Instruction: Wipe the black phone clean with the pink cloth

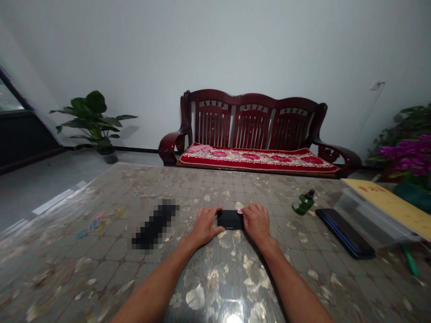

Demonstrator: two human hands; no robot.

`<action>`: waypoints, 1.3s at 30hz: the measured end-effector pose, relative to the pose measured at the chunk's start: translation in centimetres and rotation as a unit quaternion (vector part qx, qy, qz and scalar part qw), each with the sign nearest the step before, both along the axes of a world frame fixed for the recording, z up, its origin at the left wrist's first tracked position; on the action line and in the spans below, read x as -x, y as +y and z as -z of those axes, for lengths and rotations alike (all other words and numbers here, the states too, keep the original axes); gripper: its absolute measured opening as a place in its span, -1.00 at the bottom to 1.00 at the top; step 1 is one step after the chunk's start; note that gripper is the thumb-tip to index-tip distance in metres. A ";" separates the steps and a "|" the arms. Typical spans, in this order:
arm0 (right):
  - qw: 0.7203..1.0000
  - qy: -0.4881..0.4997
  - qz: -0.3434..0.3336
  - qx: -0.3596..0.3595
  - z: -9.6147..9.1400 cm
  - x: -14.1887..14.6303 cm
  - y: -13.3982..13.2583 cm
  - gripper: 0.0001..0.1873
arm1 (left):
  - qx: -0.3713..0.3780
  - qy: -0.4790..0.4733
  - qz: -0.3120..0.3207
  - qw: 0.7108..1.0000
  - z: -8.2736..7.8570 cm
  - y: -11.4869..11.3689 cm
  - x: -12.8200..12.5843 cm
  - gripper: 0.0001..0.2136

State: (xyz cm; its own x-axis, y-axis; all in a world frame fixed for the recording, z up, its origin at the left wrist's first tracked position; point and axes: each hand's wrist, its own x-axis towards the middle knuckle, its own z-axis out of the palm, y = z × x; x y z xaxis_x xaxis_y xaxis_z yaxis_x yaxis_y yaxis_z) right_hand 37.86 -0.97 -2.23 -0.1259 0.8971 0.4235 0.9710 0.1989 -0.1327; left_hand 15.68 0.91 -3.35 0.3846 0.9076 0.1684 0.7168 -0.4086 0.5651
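Item one: a dark phone-like slab (229, 220), flat, lies on or just above the patterned tabletop (208, 188), left of the green bottle (304, 202) and slightly nearer you. Your left hand (204, 224) pinches its left end, thumb on the near corner, fingers on the far one. Your right hand (257, 224), left of the bottle, bunches its fingertips on a small pink piece (240, 211) at the slab's far right corner; the piece's material cannot be told. Handling, by judgement: light, stiff, slick-faced, probably breakable; best held by its edges, off the face. Also listed: a blue-edged slab (346, 235), right of the bottle and nearer you.
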 end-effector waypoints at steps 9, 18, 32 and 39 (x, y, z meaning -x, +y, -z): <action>0.997 0.017 -0.070 0.000 0.1 0.8 -0.4 -0.78 | -0.007 -0.004 -0.004 1.000 0.2 0.2 -0.2 -0.43; 0.997 0.018 -0.072 -0.009 0.3 -0.2 -1.4 -0.82 | -0.010 -0.025 0.013 1.000 1.1 0.5 0.2 -0.46; 0.996 0.026 -0.082 0.019 0.0 -0.3 -1.8 -0.81 | -0.019 -0.036 0.064 0.997 0.5 0.1 0.6 -0.53; 1.000 0.010 0.010 0.015 -0.2 -1.5 -1.6 -0.81 | -0.021 -0.032 0.062 0.997 0.8 0.2 0.6 -0.55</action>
